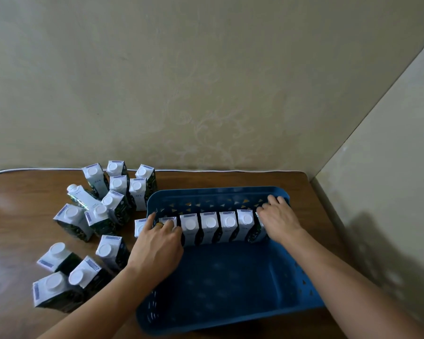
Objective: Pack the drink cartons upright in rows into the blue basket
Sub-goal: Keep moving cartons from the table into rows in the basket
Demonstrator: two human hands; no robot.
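**Operator:** State the current step.

**Inspector:** First-row alignment. One row of drink cartons (211, 227) stands upright in the blue basket (230, 285), spanning the gap between the two hands. The left hand (157, 243) grips the carton at its end of the row, fingers curled over the cap. The right hand (278, 220) lies against the carton at the opposite end, fingers bent near the far wall — whether it grips that carton or only presses it, I cannot tell, since the hand hides the contact.

**Operator:** Position of remaining stock?

**Inspector:** The loose cartons (88, 223) stand outboard of the left hand on the table (15, 216), mostly upright, one leaning. One carton (139, 227) stands just outside the basket wall, beside the left thumb.

**Operator:** Requirement for the next move?

**Inspector:** Probably squeeze the row tight, then release — the basket floor nearer the wrists is bare, so a second row starts there. Take the nearest outboard carton with the left hand.
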